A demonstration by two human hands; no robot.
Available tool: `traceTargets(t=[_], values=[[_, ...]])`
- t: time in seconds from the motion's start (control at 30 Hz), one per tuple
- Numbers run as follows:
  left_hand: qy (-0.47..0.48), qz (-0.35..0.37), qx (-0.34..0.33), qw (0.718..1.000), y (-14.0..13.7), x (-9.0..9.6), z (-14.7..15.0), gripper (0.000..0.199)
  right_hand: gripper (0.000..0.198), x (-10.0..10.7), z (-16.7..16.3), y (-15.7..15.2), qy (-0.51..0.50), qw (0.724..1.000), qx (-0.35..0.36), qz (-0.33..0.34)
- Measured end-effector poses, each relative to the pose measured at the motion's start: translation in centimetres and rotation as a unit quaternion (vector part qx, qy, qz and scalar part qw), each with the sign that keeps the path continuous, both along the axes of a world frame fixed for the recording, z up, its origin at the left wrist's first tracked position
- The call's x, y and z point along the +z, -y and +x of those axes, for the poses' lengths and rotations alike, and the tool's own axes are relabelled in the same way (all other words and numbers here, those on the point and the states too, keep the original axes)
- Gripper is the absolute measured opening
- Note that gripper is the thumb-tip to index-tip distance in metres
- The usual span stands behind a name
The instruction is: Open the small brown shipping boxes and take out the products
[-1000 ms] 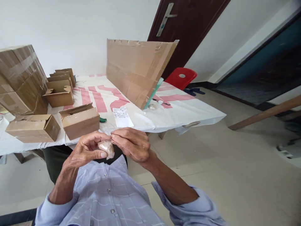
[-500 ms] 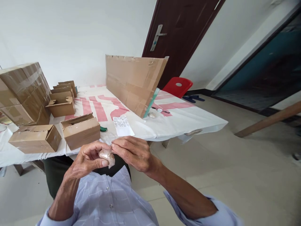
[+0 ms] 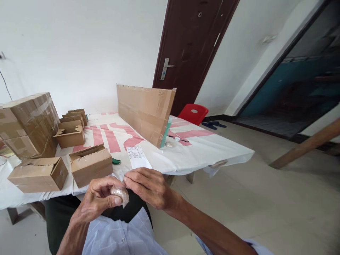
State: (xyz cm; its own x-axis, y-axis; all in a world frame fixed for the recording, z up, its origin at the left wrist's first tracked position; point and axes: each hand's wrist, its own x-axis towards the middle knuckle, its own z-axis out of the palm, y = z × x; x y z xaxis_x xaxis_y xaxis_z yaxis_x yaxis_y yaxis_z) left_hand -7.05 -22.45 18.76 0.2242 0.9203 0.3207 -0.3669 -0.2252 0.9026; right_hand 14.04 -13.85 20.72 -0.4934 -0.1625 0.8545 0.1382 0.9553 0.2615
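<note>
Two hands (image 3: 97, 196) (image 3: 151, 187) angled inward, fingertips (image 3: 128, 179) apparently touching, left holding wrapped lump (image 3: 121, 193)

And it's a pale-blue cloth shirt (image 3: 111, 238) — thin white lines crossing it, small round button (image 3: 123, 240) down the front — matching pale-blue cloth sleeve (image 3: 261, 247) on the right, dark, near-black fabric trousers (image 3: 60, 219)!

Small rounded pale-tan lump in shiny clear plastic film (image 3: 120, 193). Film wrinkled, catching light from where I stand, pointed end of wrap angled down. Held up off any surface, above the lap (image 3: 136, 204). Left hand (image 3: 96, 199) has it between thumb and curled fingers; right hand (image 3: 149, 186) has fingertips by its top edge, grip on film unclear. Back side hidden.
</note>
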Motion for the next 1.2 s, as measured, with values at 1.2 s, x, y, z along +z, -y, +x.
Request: traceTargets(t=[1.2], values=[[-0.022,0.096,0.218,0.971,-1.0,1.6,-0.2,0.028,0.014,-2.2,-5.1,0.5,-0.105,0.942,0.069,-0.311]])
